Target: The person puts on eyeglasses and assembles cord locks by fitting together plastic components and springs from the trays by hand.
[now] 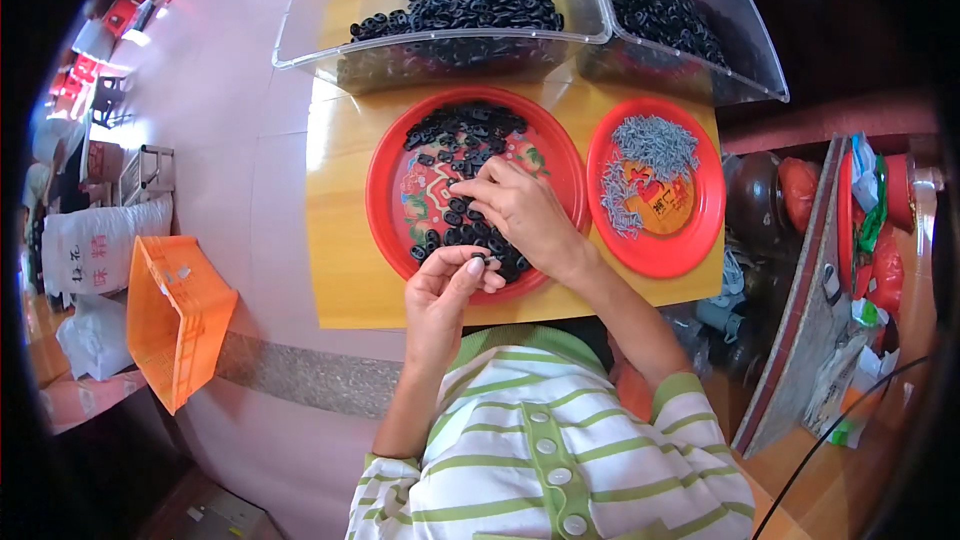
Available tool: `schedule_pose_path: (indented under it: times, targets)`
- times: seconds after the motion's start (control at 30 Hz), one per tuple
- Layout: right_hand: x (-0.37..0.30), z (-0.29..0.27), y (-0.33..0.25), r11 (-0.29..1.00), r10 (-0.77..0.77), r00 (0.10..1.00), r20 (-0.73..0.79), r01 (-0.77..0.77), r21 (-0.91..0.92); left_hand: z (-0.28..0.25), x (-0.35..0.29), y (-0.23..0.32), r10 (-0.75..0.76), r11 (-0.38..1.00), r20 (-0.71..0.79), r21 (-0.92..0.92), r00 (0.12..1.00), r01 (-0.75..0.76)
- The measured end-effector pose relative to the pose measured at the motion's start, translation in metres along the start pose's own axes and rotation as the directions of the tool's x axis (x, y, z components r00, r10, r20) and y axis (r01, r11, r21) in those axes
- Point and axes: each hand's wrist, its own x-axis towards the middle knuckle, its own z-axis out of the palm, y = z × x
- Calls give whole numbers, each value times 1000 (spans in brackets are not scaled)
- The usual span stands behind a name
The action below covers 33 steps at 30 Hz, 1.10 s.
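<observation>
My left hand (440,295) is over the near edge of a red round tray (377,180), its thumb and fingers pinching a small black oval part (484,257). Above the middle of this tray, my right hand (520,205) reaches in with thumb and fingertips drawn together; whatever they grip is too small to make out. Loose black oval parts (465,125) lie along the tray's far side and under my hands. To the right sits a red oval plate (665,262) holding a heap of small grey pins or screws (655,145).
Two clear plastic bins (440,55) of black parts stand at the table's far side. The yellow table (345,270) carries everything. An orange crate (180,320) and white sacks (105,245) are on the left. A board (790,310) and bags crowd the right.
</observation>
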Motion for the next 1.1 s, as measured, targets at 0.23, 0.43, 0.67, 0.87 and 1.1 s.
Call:
schedule_pose_path:
  times: [0.23, 0.43, 0.67, 0.87, 1.1]
  targets:
    - [5, -3, 2, 992, -78, 993, 85, 85, -90, -3, 1, 1, 21, 999, 4, -29, 1000, -21]
    - [4, -7, 3, 996, -29, 997, 64, 35, -85, 2, 3, -2, 19, 1000, 10, -6, 1000, -19]
    - [-22, -19, 16, 999, 42, 999, -14, -42, 8, 12, 2, -4, 28, 1000, 17, -8, 999, -28]
    - [-51, -37, 1, 406, 463, 869, 176, -384, 829, 24, 11, -11, 25, 999, -58, -22, 998, -27]
    - [-62, -40, -13, 218, 507, 849, 152, -296, 930, 32, 21, -20, 69, 998, -49, 6, 996, -69]
